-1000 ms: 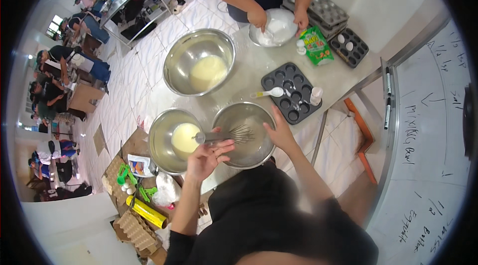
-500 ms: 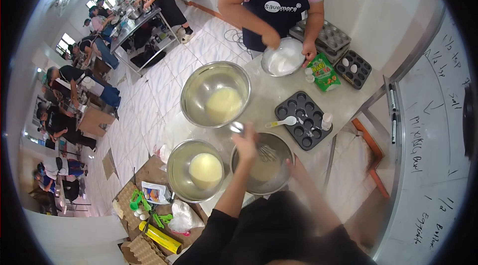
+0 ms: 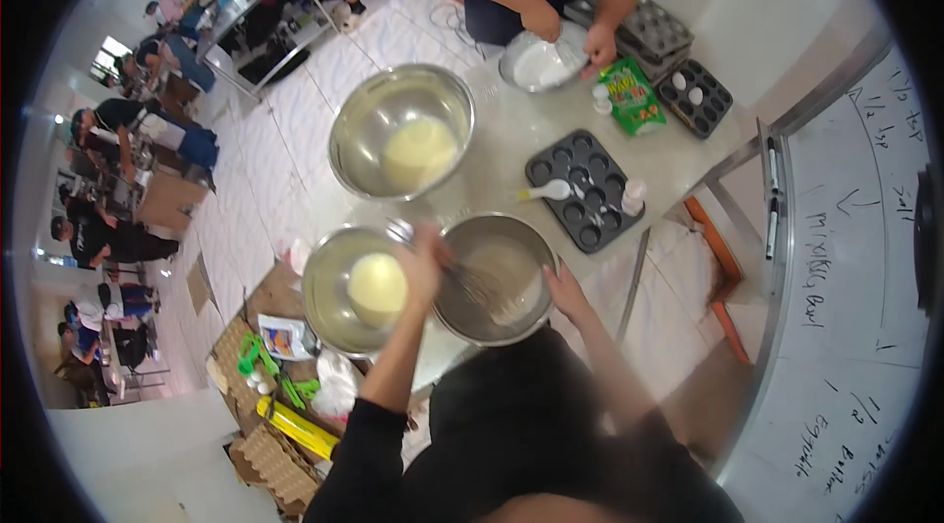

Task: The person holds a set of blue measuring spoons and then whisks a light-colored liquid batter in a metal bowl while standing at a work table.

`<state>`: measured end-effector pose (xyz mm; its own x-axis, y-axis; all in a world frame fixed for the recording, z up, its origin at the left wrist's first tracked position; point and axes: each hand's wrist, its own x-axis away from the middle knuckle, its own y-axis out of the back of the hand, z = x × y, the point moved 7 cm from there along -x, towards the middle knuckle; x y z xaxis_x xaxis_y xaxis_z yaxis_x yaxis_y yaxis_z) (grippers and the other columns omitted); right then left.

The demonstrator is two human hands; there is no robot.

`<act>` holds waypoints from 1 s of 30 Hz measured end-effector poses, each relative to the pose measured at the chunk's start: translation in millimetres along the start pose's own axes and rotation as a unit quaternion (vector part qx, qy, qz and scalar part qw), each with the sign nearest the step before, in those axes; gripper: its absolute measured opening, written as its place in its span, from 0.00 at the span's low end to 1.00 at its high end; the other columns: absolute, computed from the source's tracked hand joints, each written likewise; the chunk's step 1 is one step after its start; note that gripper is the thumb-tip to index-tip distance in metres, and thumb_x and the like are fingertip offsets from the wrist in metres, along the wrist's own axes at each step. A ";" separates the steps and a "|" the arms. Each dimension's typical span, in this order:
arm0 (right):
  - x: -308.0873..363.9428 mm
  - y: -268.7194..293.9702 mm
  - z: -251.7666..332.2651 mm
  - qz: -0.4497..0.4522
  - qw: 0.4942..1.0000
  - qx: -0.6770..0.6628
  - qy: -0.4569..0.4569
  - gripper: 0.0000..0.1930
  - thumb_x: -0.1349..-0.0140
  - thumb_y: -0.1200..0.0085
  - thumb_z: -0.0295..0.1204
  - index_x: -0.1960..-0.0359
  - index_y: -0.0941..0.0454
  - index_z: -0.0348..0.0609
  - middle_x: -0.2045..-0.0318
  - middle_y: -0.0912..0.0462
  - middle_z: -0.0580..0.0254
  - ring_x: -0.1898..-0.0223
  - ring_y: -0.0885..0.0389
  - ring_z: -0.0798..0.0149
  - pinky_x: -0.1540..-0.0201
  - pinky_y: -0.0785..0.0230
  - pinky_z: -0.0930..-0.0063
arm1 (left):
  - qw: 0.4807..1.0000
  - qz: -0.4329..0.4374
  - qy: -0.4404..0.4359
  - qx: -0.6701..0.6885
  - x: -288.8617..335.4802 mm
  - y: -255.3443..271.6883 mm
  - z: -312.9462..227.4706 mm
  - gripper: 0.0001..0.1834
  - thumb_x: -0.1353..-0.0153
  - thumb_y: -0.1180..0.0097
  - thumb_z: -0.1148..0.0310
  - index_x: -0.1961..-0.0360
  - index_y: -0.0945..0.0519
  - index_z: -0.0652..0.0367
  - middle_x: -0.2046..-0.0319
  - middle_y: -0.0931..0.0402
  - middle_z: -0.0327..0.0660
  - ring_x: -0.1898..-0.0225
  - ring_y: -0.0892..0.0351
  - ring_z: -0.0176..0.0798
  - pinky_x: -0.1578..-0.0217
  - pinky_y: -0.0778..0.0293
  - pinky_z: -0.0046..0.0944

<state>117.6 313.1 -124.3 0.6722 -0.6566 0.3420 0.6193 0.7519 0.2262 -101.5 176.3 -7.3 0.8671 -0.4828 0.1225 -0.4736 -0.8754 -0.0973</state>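
My left hand (image 3: 425, 262), a little blurred, is closed around the handle of a whisk (image 3: 480, 287). The whisk slants down to the right, its wires in a pale, thin mixture inside a steel mixing bowl (image 3: 538, 253). On that bowl's right rim my right hand (image 3: 568, 293) keeps a grip. Close by on the left stands another steel bowl (image 3: 320, 299) with a smooth pale-yellow mixture. A larger steel bowl (image 3: 352, 135) farther back also holds yellow batter.
Right of the bowls lie a dark muffin tin (image 3: 588, 157) and a white spoon (image 3: 551, 191). Across the table a co-worker's hand (image 3: 539, 20) works in a bowl (image 3: 513, 71). A green packet (image 3: 629, 100) lies nearby. A whiteboard (image 3: 836, 326) stands at the right.
My left hand has swung left and nearer, tilting the whisk's handle farther left. My right hand stays on the rim. The co-worker's hand has shifted right; the whole view has moved.
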 end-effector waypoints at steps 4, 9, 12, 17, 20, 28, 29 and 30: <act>-5.3 -1.8 5.3 -0.010 0.999 0.047 0.005 0.29 0.35 0.57 0.37 0.35 0.48 0.38 0.38 0.39 0.43 0.38 0.38 0.46 0.36 0.48 0.65 | 0.997 0.007 -0.079 0.014 8.7 -29.1 -15.6 0.14 0.42 0.43 0.65 0.80 0.29 0.60 0.86 0.30 0.36 0.84 0.33 0.28 0.81 0.38 0.30; 34.6 32.8 138.0 0.081 0.983 0.030 0.161 0.31 0.38 0.54 0.39 0.35 0.47 0.42 0.36 0.42 0.50 0.37 0.39 0.48 0.39 0.42 0.54 | 0.937 0.251 -0.161 -0.180 50.6 -87.3 -40.8 0.12 0.48 0.38 0.68 0.69 0.27 0.63 0.70 0.28 0.44 0.69 0.27 0.40 0.68 0.32 0.37; 39.0 40.0 163.9 0.224 0.957 -0.177 0.049 0.28 0.33 0.59 0.40 0.35 0.47 0.42 0.36 0.41 0.52 0.37 0.37 0.59 0.46 0.32 0.63 | 0.880 0.277 -0.211 -0.323 70.5 -90.0 -46.4 0.19 0.49 0.37 0.69 0.59 0.29 0.64 0.58 0.31 0.47 0.56 0.29 0.46 0.56 0.32 0.40; 58.6 4.5 122.6 0.331 0.904 -0.134 -0.235 0.27 0.34 0.58 0.51 0.42 0.38 0.46 0.51 0.29 0.57 0.57 0.22 0.61 0.65 0.23 0.69 | 0.836 0.398 -0.191 -0.326 114.2 -105.2 -4.9 0.31 0.52 0.35 0.67 0.47 0.34 0.61 0.48 0.36 0.51 0.44 0.36 0.54 0.45 0.36 0.47; 78.6 14.9 69.4 0.273 0.869 -0.129 -0.391 0.24 0.35 0.54 0.47 0.45 0.35 0.46 0.60 0.25 0.59 0.69 0.21 0.68 0.76 0.27 0.75 | 0.903 0.361 -0.161 -0.168 121.5 -64.3 -10.3 0.30 0.50 0.37 0.68 0.46 0.32 0.61 0.44 0.36 0.51 0.45 0.33 0.53 0.45 0.35 0.45; 68.4 13.6 100.0 0.280 0.821 0.495 -0.044 0.24 0.38 0.51 0.35 0.39 0.39 0.50 0.76 0.24 0.54 0.76 0.22 0.58 0.77 0.30 0.65 | 0.909 0.077 0.107 -0.395 90.4 82.3 70.9 0.13 0.43 0.42 0.67 0.63 0.28 0.66 0.79 0.23 0.49 0.76 0.20 0.43 0.71 0.26 0.42; 68.0 9.0 110.4 0.272 0.745 0.600 0.099 0.26 0.38 0.52 0.33 0.37 0.42 0.52 0.75 0.23 0.50 0.75 0.21 0.53 0.75 0.29 0.60 | 0.930 0.090 0.174 -0.311 91.7 75.2 82.8 0.14 0.42 0.43 0.67 0.61 0.29 0.67 0.80 0.23 0.51 0.77 0.21 0.44 0.71 0.26 0.43; 64.3 8.6 118.0 0.262 0.728 0.626 0.096 0.29 0.39 0.53 0.32 0.35 0.45 0.56 0.75 0.23 0.46 0.72 0.22 0.45 0.69 0.29 0.54 | 0.939 0.101 0.241 -0.225 93.1 70.2 92.1 0.15 0.42 0.44 0.67 0.60 0.30 0.68 0.80 0.23 0.52 0.77 0.21 0.45 0.71 0.26 0.43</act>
<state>118.3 284.5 7.4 0.8022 -0.1650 0.5737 -0.5171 0.2884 0.8059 -39.8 72.3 -93.7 0.6337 -0.5016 0.5890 -0.7324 -0.6341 0.2479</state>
